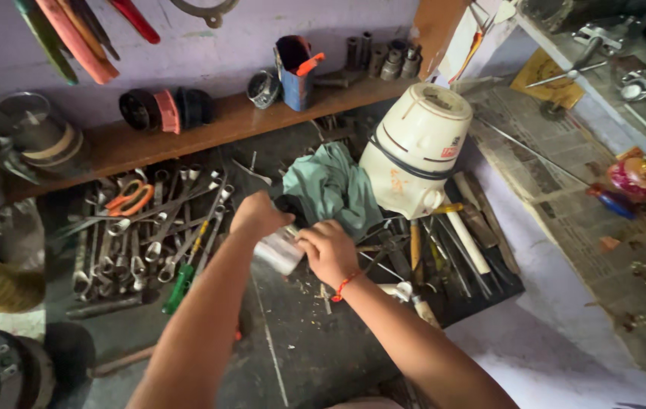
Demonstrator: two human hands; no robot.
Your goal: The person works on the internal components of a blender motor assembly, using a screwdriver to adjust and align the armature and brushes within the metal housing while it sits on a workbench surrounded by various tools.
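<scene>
On bench (315, 356), dark, greasy metal-look top, scattered with debris. Wooden shelf (209, 129) runs along the purple wall behind it.

Largest item: cream plastic mixer base (414, 148), tapered round body, dark band around it, lying tilted at bench centre-right. Just left of it, touching: crumpled teal cloth (330, 185), soft folds.

Left of the hands: spread of steel spanners (156, 235), ring and open-end, dull grey, lying roughly parallel. Orange-handled pliers (130, 198) on top of them. Green-handled screwdriver (179, 286) at the near edge of the spread. Right of the hands: row of files and rods (451, 242), long, thin, some with wood handles.

Shelf: blue tin (294, 68) with tools in it, sockets (383, 57) standing in a cluster, black round parts (164, 110) further left.

Hands, mid-bench, close together: both on a small white cylinder (279, 250), smooth, looks plastic or painted metal, lying tilted between them, just in front of the cloth. Left hand (258, 216) curled over its far end, fingers bent closed around it; fingertips hidden. Right hand (328, 250) clamps the near end, fingers folded tight, thumb side on top. Red thread band (344, 285) on the right wrist. Cannot tell whether the cylinder rests on the bench or is lifted clear.
</scene>
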